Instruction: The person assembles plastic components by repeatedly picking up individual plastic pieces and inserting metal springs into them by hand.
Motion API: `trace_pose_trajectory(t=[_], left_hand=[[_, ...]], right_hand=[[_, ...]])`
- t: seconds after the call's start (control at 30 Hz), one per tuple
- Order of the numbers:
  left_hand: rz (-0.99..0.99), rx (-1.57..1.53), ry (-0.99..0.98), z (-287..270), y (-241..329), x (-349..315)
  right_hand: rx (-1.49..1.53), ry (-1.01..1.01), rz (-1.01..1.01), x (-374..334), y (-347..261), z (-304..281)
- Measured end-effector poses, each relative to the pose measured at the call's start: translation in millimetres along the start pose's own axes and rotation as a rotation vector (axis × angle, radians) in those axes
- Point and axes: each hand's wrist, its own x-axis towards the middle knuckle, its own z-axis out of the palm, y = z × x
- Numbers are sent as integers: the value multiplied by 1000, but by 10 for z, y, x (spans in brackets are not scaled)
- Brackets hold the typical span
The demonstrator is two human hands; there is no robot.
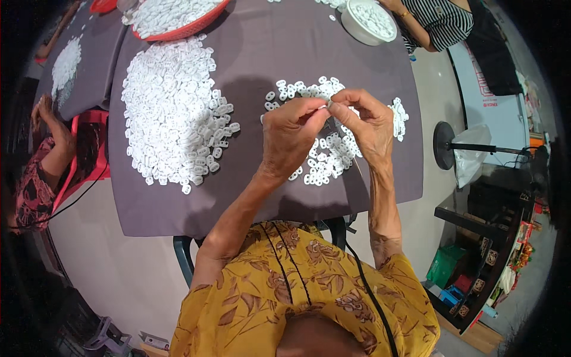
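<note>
Both of my hands meet above the table, fingertips pinched together. Between the thumb and forefinger of my left hand [288,134] a bit of a small white plastic piece shows, mostly hidden by the fingers. My right hand [367,128] pinches at the same spot, its thumb and forefinger closed against the piece. Under and around the hands lie loose white oval plastic pieces with holes [324,166]. To the left spreads a large heap of the same white pieces [169,113]. A smaller group of white pieces [399,119] rests just right of my right hand.
Dark cloth covers the table [250,196]. At its far side stand a red basket [196,27] and a white bowl [351,30], both full of white pieces. A person in a striped top [443,24] is at the far right; another sits left by a red chair [74,160].
</note>
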Motion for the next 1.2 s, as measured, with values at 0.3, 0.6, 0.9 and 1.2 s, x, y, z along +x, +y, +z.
trace_pose_trajectory(t=[0.3,0.6,0.9,1.2], left_hand=[[-327,-464,-139,-61,25,34],[-333,-485,-186,-67,12,28],[-353,-533,-206,-56,-15,30],[-510,-581,-151,-57,11,57]], right_hand=[[134,-18,32,10,60,-55],[-15,-101,-73,41,89,-87],[-80,-126,-103,45,65,-108],[-372,-39,-293,4,104,-7]])
